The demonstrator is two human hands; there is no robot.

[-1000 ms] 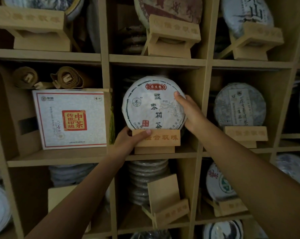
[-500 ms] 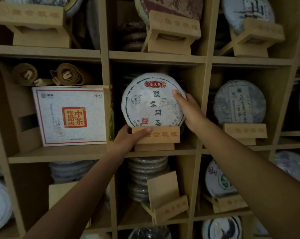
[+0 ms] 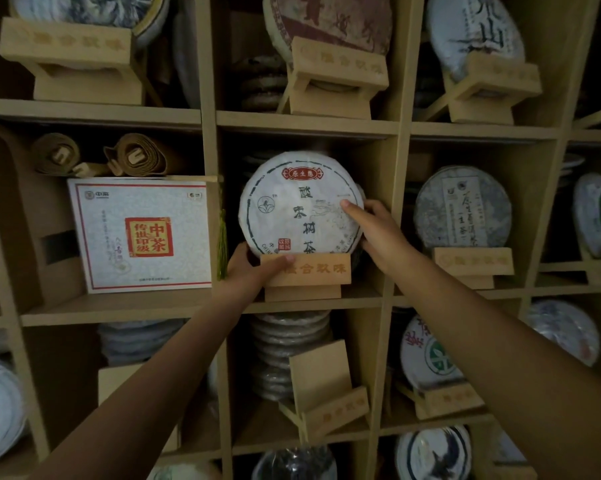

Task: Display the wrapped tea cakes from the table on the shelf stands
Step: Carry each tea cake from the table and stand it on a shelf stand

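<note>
While I watch through the head camera, both bare arms reach into the middle cubby of the wooden shelf (image 3: 299,123).

Tea cake: the white-wrapped tea cake (image 3: 301,202), printed with black characters and a red label near its top, stands upright on a wooden stand (image 3: 307,275) in the centre compartment, its lower edge tucked behind the stand's engraved front lip.

Left hand: my left hand (image 3: 254,268) grips the stand's left end, thumb laid across the front lip, the other fingers hidden behind it; the cake's lower left rim sits just above this hand.

Right hand: my right hand (image 3: 375,226) holds the cake's right edge, thumb (image 3: 349,207) flat on the wrapper's face, fingers curled round behind the rim.

Left compartment: a white boxed tea set (image 3: 140,233) with a red-and-gold seal stands beside the cake's cubby, with rolled mats (image 3: 133,155) lying on top of it.

Right compartment: a grey-wrapped tea cake (image 3: 463,207) rests on its own stand.

Below: an empty stand (image 3: 326,393) tilts in front of a stack of wrapped cakes (image 3: 285,344).
</note>
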